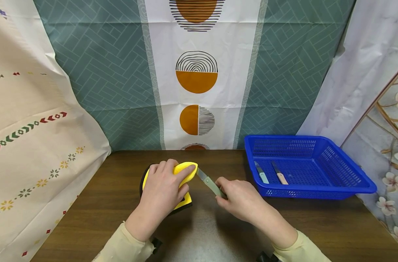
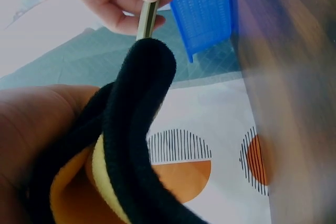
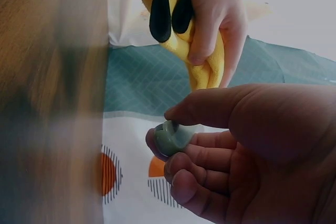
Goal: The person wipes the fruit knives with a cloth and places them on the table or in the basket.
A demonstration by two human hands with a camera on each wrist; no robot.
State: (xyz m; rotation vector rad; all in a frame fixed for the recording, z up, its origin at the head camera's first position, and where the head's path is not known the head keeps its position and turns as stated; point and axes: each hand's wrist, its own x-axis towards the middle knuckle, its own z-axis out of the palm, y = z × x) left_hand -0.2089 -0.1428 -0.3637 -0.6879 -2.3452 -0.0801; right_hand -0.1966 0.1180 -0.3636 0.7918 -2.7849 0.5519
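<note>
My left hand (image 1: 164,185) grips a yellow cloth (image 1: 187,171) with a black edge, folded over between thumb and fingers. Part of the cloth hangs below that hand. From the right, my right hand (image 1: 239,198) holds a small knife (image 1: 212,186) by its pale green handle. The blade points up and left toward the cloth fold; its tip is hidden at the cloth. In the left wrist view the black edge (image 2: 139,114) covers the blade. The right wrist view shows the handle's rounded end (image 3: 170,139) between thumb and fingers.
A blue plastic basket (image 1: 316,191) stands at the right of the brown table (image 1: 97,211). Inside lie a knife with a pale blue-green handle (image 1: 263,177) and a knife with a pink handle (image 1: 282,178). Patterned fabric (image 1: 120,91) hangs behind and at both sides.
</note>
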